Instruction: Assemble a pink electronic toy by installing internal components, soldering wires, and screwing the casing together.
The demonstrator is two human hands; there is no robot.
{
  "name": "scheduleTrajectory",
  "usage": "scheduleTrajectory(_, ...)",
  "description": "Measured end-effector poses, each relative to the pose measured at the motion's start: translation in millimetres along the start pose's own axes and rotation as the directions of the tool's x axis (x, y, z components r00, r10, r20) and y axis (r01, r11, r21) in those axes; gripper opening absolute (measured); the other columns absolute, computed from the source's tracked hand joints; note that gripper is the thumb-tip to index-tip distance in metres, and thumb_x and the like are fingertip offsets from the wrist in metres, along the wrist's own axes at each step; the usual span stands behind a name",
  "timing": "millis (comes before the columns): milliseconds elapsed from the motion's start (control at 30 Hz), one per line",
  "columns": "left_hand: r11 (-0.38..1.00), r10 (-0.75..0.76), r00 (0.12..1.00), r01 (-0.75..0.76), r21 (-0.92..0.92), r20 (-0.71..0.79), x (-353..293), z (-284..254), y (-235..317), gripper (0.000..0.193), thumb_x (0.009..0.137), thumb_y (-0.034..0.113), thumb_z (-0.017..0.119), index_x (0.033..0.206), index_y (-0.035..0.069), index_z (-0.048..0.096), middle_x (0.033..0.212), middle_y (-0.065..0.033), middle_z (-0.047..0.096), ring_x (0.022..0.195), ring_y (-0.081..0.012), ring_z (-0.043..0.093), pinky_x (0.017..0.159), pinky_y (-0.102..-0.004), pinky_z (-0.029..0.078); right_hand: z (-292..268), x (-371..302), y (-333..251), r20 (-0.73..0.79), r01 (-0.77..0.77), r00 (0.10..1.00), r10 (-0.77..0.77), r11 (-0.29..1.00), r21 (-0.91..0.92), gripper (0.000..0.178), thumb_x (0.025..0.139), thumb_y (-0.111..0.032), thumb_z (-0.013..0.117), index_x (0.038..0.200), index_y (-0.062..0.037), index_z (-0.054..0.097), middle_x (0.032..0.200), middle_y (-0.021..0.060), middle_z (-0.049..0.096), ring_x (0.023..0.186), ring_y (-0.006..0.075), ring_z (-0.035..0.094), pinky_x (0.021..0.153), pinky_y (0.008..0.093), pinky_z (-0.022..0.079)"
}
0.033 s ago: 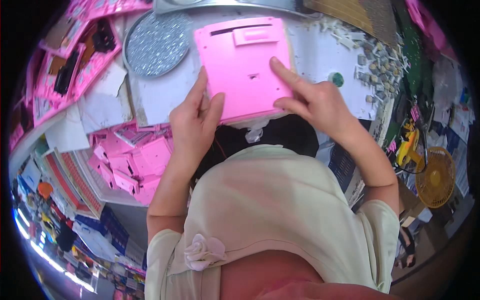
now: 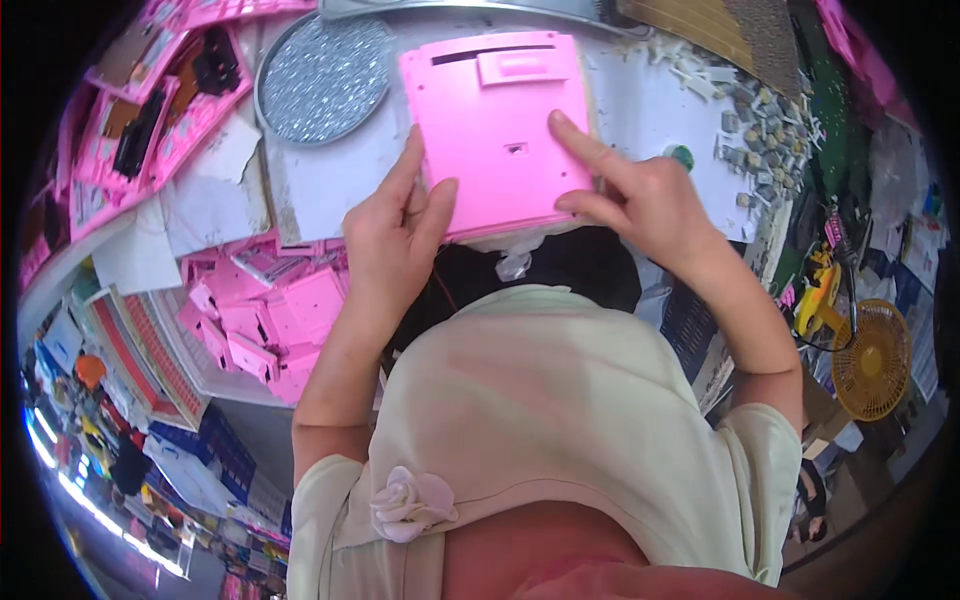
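A flat pink plastic casing (image 2: 490,125) lies in front of me, with a dark slot and a raised rectangular piece near its far edge and a small hole around its middle. My left hand (image 2: 395,225) grips its left side, the thumb over the near left corner. On the right side, my right hand (image 2: 645,200) has the thumb at the edge and the index finger stretched over the top face. Below the near edge, a bit of clear plastic (image 2: 515,262) pokes out. The undersides of the fingers and the casing's underside are hidden.
To the left of the casing is a round tray of small shiny metal pieces (image 2: 327,90). Pink parts fill a bin (image 2: 265,320) by my left arm, and more pink casings (image 2: 150,125) are stacked far left. Small grey parts (image 2: 765,140) lie heaped right, near a green round item (image 2: 680,157).
The whole view has shifted slightly, so the casing and tray appear a little farther right. Both hands keep the same hold.
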State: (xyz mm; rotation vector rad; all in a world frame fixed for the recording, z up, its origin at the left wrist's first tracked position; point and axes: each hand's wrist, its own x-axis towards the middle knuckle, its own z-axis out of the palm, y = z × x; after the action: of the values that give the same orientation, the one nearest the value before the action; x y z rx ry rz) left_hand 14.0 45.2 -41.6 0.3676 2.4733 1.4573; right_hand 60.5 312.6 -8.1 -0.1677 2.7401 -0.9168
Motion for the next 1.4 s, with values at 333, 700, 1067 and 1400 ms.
scheduleTrajectory(333,0.997,-0.072,0.988,0.074,-0.01,0.138,-8.5,-12.3,-11.7,0.066,0.088,0.016,0.077,0.149,0.007,0.051,0.053,-0.0009,0.033,0.049,-0.0072,0.036,0.051,-0.023,0.036,-4.2,3.9,0.0,0.014,0.086,0.996,-0.085,0.983,-0.161,0.073,0.085,-0.04,0.078,0.151,-0.0226,0.051,0.056,0.0141,0.054,0.052,0.0349,0.057,0.053,0.0399,0.047)
scheduleTrajectory(700,0.862,0.361,0.917,-0.258,0.436,-0.172,66.1,-77.0,-20.1,0.014,0.084,0.017,0.076,0.09,0.005,0.075,0.08,-0.0102,0.065,0.074,-0.0258,0.064,0.068,-0.0375,0.05,-14.8,4.5,-9.6,0.073,0.068,0.996,-0.05,0.962,-0.266,0.073,0.087,-0.051,0.072,0.151,-0.023,0.049,0.057,0.0109,0.062,0.053,0.0343,0.063,0.053,0.0441,0.051)
scheduleTrajectory(1067,0.811,0.411,0.898,-0.28,0.514,-0.158,89.4,-89.1,-52.4,0.01,0.087,0.01,0.071,0.087,0.0,0.069,0.085,-0.0131,0.065,0.081,-0.0312,0.062,0.074,-0.0415,0.048,-42.2,148.3,-77.3,0.003,0.478,0.848,-0.529,0.764,-0.433,0.018,0.083,-0.024,0.075,0.094,-0.0091,0.075,0.08,0.0082,0.066,0.087,0.0284,0.062,0.074,0.0418,0.052)
scheduleTrajectory(1400,0.808,0.404,0.902,-0.273,0.522,-0.153,97.8,-91.2,-59.2,0.012,0.089,0.017,0.068,0.087,0.005,0.066,0.086,-0.0121,0.063,0.085,-0.0331,0.061,0.072,-0.0471,0.043,27.7,239.9,-96.2,0.239,0.571,0.8,-0.551,0.575,-0.586,0.018,0.084,-0.028,0.069,0.083,-0.0117,0.075,0.085,0.0052,0.073,0.096,0.0246,0.065,0.082,0.0413,0.05)
